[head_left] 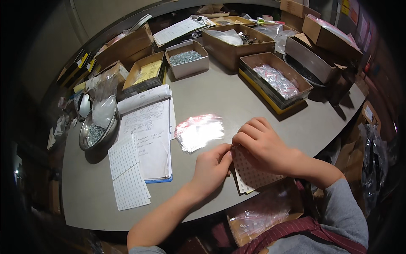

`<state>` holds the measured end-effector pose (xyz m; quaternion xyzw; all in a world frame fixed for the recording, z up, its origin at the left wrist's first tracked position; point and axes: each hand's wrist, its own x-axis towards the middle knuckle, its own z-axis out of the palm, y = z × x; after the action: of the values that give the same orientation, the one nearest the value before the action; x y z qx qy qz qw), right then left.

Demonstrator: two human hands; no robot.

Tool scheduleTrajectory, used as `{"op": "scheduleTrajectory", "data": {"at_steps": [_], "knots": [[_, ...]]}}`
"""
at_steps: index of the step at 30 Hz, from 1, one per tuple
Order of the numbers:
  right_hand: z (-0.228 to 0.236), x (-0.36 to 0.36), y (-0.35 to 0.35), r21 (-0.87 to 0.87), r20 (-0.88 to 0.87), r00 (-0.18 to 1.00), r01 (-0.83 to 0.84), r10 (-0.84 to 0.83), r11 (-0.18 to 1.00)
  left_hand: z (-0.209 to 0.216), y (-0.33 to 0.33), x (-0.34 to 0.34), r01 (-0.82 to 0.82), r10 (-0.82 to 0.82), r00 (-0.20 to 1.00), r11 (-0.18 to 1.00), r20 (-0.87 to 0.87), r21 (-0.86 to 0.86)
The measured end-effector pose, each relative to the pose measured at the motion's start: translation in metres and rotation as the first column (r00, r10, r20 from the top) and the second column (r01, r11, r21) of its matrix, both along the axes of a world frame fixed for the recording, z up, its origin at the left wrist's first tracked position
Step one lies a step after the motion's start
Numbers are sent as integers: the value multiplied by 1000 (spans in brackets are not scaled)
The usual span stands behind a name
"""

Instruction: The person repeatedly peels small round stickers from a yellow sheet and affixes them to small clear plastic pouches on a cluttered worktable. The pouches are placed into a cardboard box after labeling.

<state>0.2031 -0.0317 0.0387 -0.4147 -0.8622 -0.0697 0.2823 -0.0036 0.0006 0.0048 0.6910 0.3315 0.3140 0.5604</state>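
My left hand point(212, 164) and my right hand point(266, 148) meet at the upper left corner of a sheet of small printed labels point(249, 174), near the table's front edge. The left thumb and fingers are pinched at that corner. My right hand lies over the sheet with its fingers bent and closed; whatever is between its fingertips is hidden. Just beyond my hands, a fanned pile of clear plastic zip bags point(201, 132) with red edges lies flat and shiny on the table.
To the left are more label sheets point(127, 173), a clipboard with handwritten papers point(148, 139) and a metal bowl of small hardware point(95, 133). Boxes of parts point(184, 59) and a box of filled bags point(277, 82) line the back. An open box of bags point(262, 216) sits below the front edge.
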Motion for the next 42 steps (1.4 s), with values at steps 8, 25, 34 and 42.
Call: {"op": "scheduleTrajectory", "data": {"at_steps": [8,25,34,42], "knots": [[-7,-1,-3,244,131,991,-50,18,968,16,6,-4,67,-15,989,930,144,-361],[20,29,34,-430,-475,871,-104,-126,897,-15,7,1,119,290,905,533,-312,838],[-15,24,86,-643,-148,983,-10,-111,766,-15,-2,4,207,111,944,539,-312,817],[8,44,89,-548,358,905,403,-230,733,-11,12,6,182,186,934,484,-304,856]]}}
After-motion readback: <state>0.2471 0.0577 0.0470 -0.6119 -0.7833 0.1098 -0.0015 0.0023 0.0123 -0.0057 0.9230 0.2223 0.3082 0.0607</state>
